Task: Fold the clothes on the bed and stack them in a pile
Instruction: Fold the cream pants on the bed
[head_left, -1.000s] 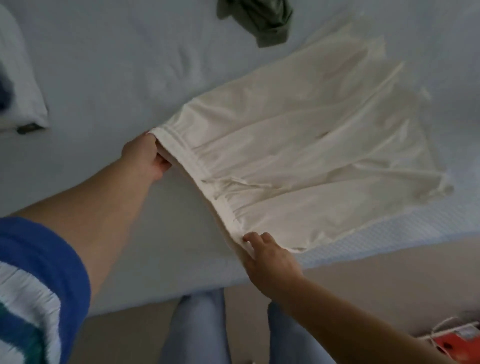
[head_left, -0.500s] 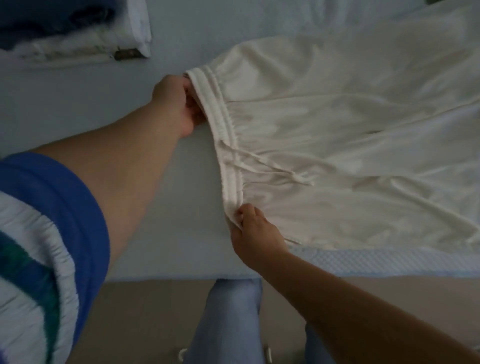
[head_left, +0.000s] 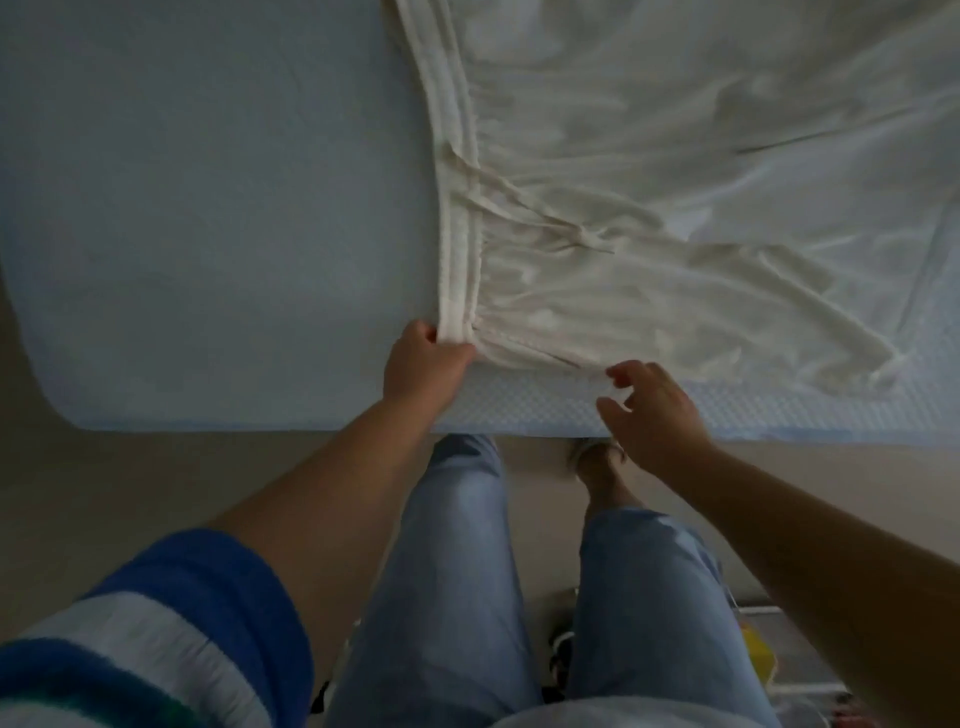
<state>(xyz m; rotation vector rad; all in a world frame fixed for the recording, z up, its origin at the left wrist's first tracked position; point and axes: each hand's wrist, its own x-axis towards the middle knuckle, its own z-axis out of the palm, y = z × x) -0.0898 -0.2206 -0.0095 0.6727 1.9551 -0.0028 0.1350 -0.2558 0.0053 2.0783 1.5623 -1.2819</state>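
- Cream satin drawstring garment (head_left: 649, 218) lies spread on the pale blue bed (head_left: 208, 234), waistband at the near edge.
- My left hand (head_left: 423, 361) pinches the waistband corner (anchoring it, I judge).
- My right hand (head_left: 649, 408) hovers unclenched beside the hem, gripping nothing.

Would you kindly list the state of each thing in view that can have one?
cream skirt: spread on the bed, wrinkled, not yet folded.
drawstring: loose across the fabric.
waistband: gathered, near end pinched.
left hand: grips the waistband's near end.
right hand: fingers relaxed, holds nothing, beside the skirt's near edge.
bed: covered with a pale sheet.
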